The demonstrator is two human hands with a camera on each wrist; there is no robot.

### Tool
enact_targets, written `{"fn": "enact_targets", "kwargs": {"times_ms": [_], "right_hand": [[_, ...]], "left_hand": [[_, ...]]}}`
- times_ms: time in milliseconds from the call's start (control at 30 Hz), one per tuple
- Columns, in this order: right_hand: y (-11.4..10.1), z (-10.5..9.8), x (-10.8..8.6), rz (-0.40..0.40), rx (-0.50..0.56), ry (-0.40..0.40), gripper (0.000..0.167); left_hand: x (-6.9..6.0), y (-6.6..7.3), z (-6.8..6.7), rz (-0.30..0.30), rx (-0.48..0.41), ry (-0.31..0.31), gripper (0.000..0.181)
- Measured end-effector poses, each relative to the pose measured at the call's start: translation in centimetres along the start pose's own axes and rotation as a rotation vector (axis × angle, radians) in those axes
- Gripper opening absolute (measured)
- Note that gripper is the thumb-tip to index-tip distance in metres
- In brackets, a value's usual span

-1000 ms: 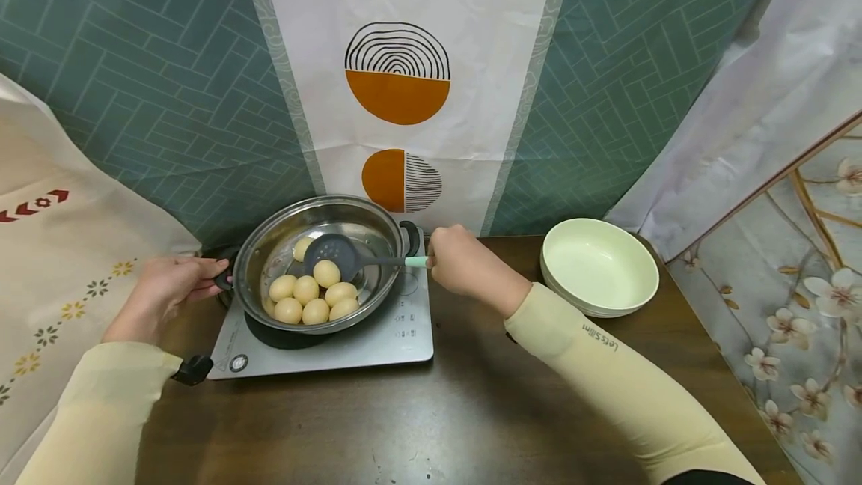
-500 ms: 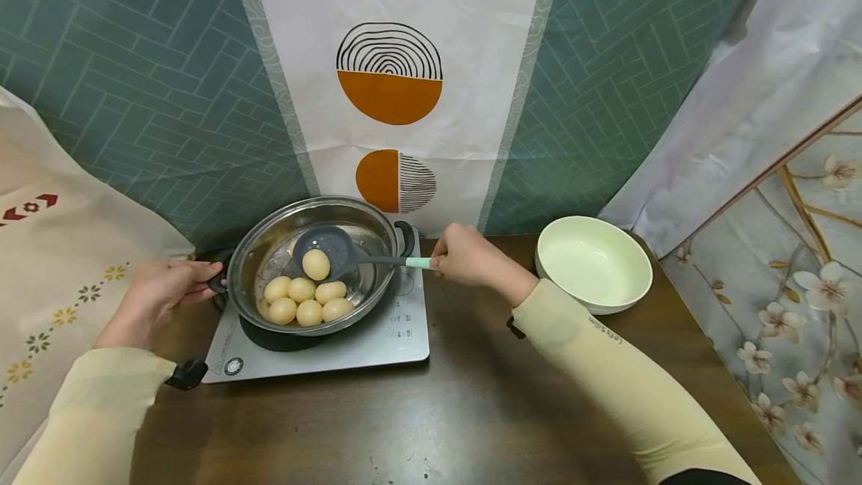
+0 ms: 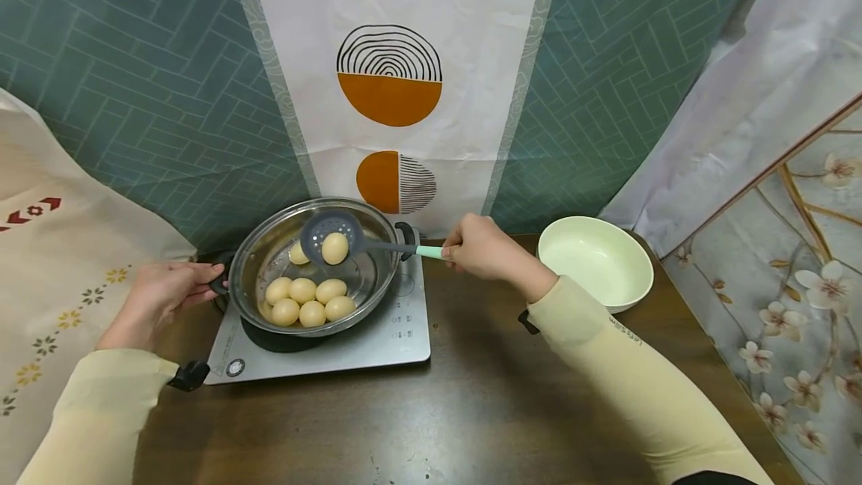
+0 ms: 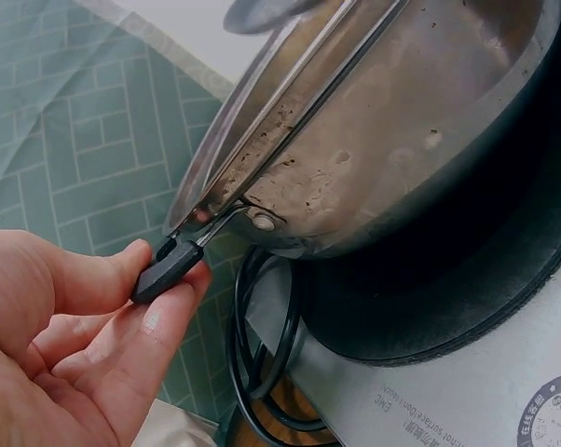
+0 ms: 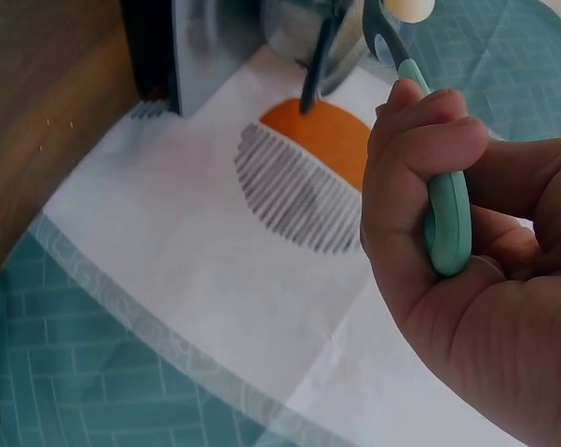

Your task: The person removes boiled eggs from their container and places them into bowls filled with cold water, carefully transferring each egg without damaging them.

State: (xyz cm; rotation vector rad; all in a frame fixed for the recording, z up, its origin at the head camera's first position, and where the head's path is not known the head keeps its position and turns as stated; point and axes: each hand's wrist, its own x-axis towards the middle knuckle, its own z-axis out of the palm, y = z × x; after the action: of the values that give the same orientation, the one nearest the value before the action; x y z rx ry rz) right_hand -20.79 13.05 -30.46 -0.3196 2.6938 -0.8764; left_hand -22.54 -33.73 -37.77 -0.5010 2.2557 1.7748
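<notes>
Seven eggs [image 3: 303, 290] lie in one pan [image 3: 367, 274]; one skimmer [image 3: 330, 223] bears another

On the table [image 3: 323, 425], the cooker [image 3: 377, 349] stands to the left and the bowl [image 3: 595, 264] to the right, well apart from it. The pan [image 3: 369, 275] is on the cooker. Inside, a group of eggs [image 3: 303, 290] lies in the front part, nearer to me, and a lone egg [image 3: 297, 254] lies farther back. The skimmer [image 3: 346, 221] is over the pan with one more egg [image 3: 334, 249] in it, and its shaft crosses above the right pan handle [image 3: 407, 236]. My left hand [image 3: 164, 290] is on the left pan handle [image 4: 169, 272], my right hand [image 3: 481, 247] around the skimmer's end, between pan and bowl. Behind everything hangs a curtain [image 3: 431, 96]
</notes>
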Motion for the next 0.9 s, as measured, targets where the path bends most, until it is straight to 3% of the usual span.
{"fn": "enact_targets", "kwargs": {"times_ms": [333,900], "right_hand": [[0.9,-1.1,-0.7,0.016,-0.035,0.019,0.023],[2.6,-2.6,-1.7,0.036,0.06,0.016,0.019]], "left_hand": [[-0.1,0.2,0.0,-0.01,-0.017,-0.02,0.02],[-0.1,0.2,0.2,-0.019,0.003,0.013,0.017]]}}
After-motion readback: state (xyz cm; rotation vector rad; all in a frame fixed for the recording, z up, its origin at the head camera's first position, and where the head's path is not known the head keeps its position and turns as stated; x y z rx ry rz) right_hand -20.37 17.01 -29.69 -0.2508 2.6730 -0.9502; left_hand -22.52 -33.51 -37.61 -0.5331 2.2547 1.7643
